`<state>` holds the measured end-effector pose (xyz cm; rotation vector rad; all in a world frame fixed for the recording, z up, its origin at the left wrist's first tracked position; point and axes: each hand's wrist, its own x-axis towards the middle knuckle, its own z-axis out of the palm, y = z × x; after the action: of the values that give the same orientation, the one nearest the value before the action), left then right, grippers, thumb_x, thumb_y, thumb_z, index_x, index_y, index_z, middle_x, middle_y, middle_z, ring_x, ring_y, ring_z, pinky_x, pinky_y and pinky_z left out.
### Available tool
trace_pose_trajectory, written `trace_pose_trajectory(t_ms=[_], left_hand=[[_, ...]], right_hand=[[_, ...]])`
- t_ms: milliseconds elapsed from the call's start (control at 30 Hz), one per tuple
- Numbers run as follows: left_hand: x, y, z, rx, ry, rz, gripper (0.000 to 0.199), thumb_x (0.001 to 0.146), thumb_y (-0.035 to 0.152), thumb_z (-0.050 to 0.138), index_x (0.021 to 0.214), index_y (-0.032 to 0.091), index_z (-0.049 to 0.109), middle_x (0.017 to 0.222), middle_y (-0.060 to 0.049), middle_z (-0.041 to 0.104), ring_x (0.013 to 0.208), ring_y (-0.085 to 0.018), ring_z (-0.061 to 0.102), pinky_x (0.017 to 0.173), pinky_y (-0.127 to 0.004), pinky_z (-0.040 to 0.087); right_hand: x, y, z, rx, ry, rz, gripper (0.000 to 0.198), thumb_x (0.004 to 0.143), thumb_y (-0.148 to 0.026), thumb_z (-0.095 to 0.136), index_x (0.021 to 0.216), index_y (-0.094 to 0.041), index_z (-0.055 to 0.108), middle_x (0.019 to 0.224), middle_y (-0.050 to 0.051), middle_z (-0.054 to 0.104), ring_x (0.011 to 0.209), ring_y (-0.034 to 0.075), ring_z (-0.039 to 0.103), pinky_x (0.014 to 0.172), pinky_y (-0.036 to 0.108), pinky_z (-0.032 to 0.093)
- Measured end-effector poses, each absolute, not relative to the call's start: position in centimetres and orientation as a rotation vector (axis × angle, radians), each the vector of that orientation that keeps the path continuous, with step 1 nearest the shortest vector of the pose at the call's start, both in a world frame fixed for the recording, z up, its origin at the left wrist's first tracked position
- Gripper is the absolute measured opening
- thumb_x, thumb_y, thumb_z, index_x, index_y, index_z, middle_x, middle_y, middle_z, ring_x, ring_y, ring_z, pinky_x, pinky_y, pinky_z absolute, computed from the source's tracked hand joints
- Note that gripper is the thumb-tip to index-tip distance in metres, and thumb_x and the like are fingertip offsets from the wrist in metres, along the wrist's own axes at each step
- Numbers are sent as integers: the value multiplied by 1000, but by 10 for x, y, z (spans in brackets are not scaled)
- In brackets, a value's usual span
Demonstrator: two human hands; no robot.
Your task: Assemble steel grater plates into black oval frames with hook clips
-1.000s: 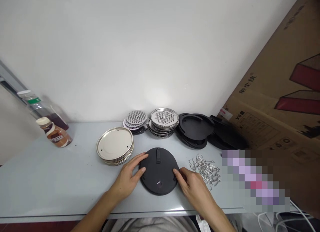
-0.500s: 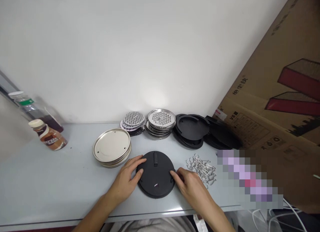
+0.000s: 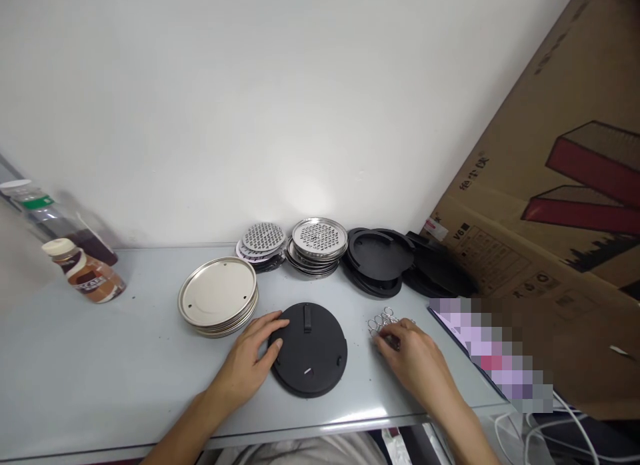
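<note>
A round black plastic disc lies on the table in front of me, with a raised bar near its far rim and a small slot near its near side. Stretched over its left edge, my left hand has thumb and fingers apart, touching the disc. My right hand is off the disc, over a pile of small metal wire clips with ring ends. Its thumb and fingers are bent together among the clips. The hand hides most of the pile and whatever is between the fingertips.
A stack of pale metal lids stands left of the disc. Behind are perforated discs, rimmed grater plates and stacked black discs. Two bottles stand far left. A pixelated purple item and a cardboard box are right.
My right hand has left the disc's right edge and moved right onto the wire clips. My left hand stays on the disc. The whole view has shifted slightly.
</note>
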<state>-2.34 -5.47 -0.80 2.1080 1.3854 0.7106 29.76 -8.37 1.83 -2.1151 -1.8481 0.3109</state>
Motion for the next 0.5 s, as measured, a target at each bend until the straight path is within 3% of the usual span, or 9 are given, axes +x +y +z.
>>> trace_pose_trajectory(t_ms=[233,500], left_hand=[[-23,-55,-7,2109,1393,708,35,96,28,45,126,31,62,143,-5,54,131,-24,51,113,-47,39],[-20,-58,-2,2100,1364,693,35,95,26,47,125,30,63,142,-6,55,130,-24,52,112,-47,40]], right_hand=[[276,-74,19,-2130,-1993,303,20,86,-20,51,83,-19,72,93,8,65,83,24,65,71,32,40],[261,-40,24,-1837,-2166,423,20,86,-15,53,88,-19,73,92,9,66,82,21,64,71,28,41]])
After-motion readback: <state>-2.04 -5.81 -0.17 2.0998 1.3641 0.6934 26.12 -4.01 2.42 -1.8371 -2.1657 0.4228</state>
